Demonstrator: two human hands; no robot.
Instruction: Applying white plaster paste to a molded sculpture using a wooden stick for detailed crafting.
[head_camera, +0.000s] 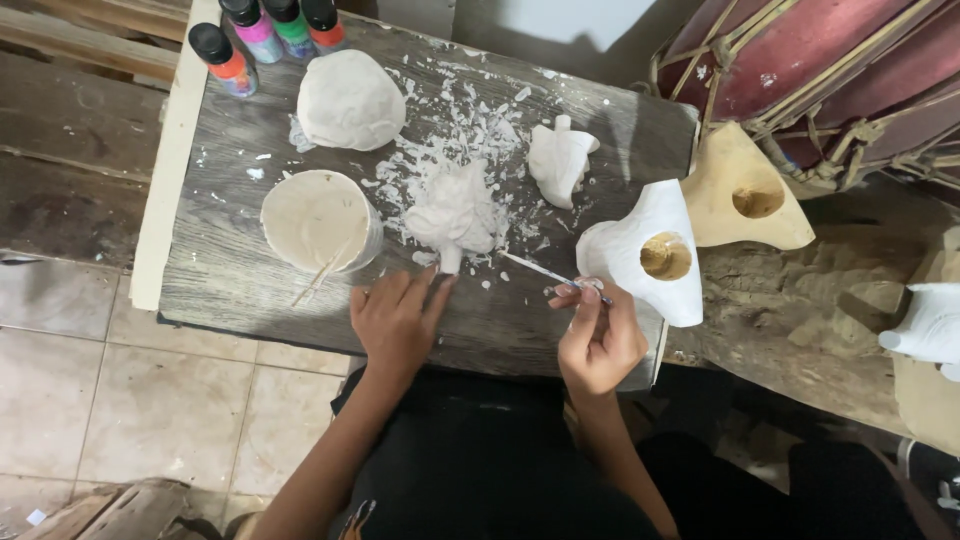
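Left fingers: the left hand (395, 320) lies spread and unclenched, its fingertips (440, 283) touching the stem of the white figure (453, 212); it steadies the piece and does not clasp it.
Right fingers: the right hand (598, 340) pinches a thin tool (545, 271) between thumb and fingers, tip pointing left toward the figure.
Figure: it lies on the grey board (230, 250), about mid-board, in a patch of white flakes (480, 130), with its narrow stem toward the person.
Handling: it looks like plaster or dried clay, so likely stiff, brittle and dusty; its surface seems to shed crumbs.
Where to hold: probably the stem or the thick body, with light pressure; thin edges look liable to chip.
Tool: slim and light, likely springy; a pinch near the back end suits it.
Beside: a white cup (322, 220) with sticks in it stands to the figure's left; a white lump (350, 100) sits behind that.
Further out: a small white casting (562, 160), a white mask (650, 255) at the board's right edge, a bare tan mask (745, 195) and paint bottles (265, 30) at the far left corner.
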